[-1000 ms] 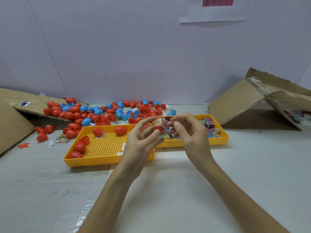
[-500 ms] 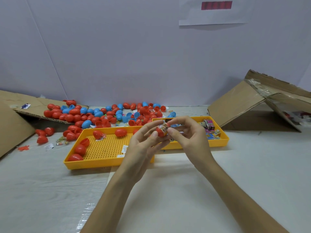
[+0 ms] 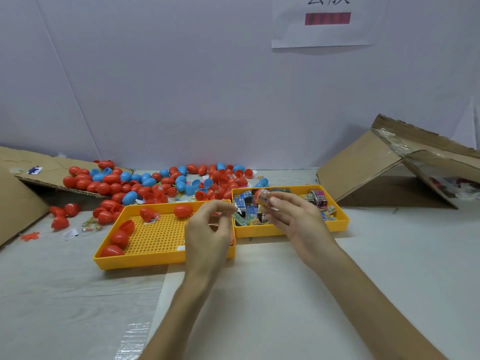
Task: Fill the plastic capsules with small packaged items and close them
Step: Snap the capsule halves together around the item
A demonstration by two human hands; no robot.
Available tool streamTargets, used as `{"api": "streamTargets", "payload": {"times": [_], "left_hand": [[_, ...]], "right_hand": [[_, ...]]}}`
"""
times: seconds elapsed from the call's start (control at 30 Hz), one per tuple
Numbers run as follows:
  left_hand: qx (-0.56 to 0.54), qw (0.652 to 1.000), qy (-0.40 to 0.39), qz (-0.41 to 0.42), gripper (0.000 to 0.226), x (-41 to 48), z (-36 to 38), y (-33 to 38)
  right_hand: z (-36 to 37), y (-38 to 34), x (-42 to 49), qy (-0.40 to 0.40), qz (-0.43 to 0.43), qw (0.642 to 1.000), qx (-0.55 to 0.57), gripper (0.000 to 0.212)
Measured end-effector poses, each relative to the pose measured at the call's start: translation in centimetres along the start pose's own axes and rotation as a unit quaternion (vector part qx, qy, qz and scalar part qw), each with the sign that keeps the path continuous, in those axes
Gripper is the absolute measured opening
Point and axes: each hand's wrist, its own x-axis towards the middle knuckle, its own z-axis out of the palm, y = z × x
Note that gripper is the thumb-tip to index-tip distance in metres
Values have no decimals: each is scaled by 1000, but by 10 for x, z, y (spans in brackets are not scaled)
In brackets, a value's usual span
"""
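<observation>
Above the yellow plastic tray (image 3: 306, 229) of small packets (image 3: 250, 211), the right hand (image 3: 293, 219) pinches a packet-stuffed red plastic capsule half (image 3: 261, 196); just left, the left hand (image 3: 207, 229) curls, its grip unclear.

On the table (image 3: 389, 268), the left tray (image 3: 142, 261) held a few capsules (image 3: 119, 238) along its left and far edges. The right tray (image 3: 342, 220), just beside it and slightly farther back, held packaged items (image 3: 250, 211). Loose capsules (image 3: 161, 183) lay heaped behind both trays, with a cardboard box (image 3: 363, 172) to the right, and the right hand (image 3: 293, 220) held one capsule (image 3: 261, 197) over the right tray.
</observation>
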Motion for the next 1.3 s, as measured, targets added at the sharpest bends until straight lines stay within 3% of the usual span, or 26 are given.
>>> {"api": "streamTargets", "payload": {"times": [0.2, 0.3, 0.37, 0.47, 0.57, 0.7, 0.87, 0.93, 0.97, 1.13, 1.3], "left_hand": [[24, 999, 19, -30, 38, 1, 0, -9], [12, 999, 22, -39, 37, 2, 0, -8], [7, 999, 24, -45, 38, 2, 1, -8], [17, 998, 28, -48, 37, 3, -2, -7], [105, 993, 27, -36, 28, 5, -8, -7], [328, 940, 47, -83, 30, 12, -26, -9], [384, 901, 124, -157, 50, 23, -57, -14], [370, 895, 165, -188, 51, 26, -70, -18], [361, 894, 170, -206, 50, 27, -76, -20], [334, 900, 152, -235, 38, 26, -84, -29], [324, 906, 177, -206, 38, 27, -85, -35]], "right_hand": [[-26, -40, 35, 33, 134, 990, 41, 15], [-48, -93, 59, 78, 47, 969, 230, 24], [-63, -122, 65, 125, -25, 951, 281, 29], [-72, -118, 61, 153, -45, 975, 157, 22], [-70, -82, 51, 169, -67, 981, -70, 16], [-75, -30, 41, 173, -171, 877, -415, 15], [-68, 3, 39, 69, -161, 779, -601, 20], [-64, 6, 40, 56, -144, 744, -650, 17], [-63, 6, 41, 57, -140, 744, -651, 16], [-66, 7, 41, 83, -165, 779, -599, 16], [-68, 6, 38, 97, -210, 784, -575, 9]]}}
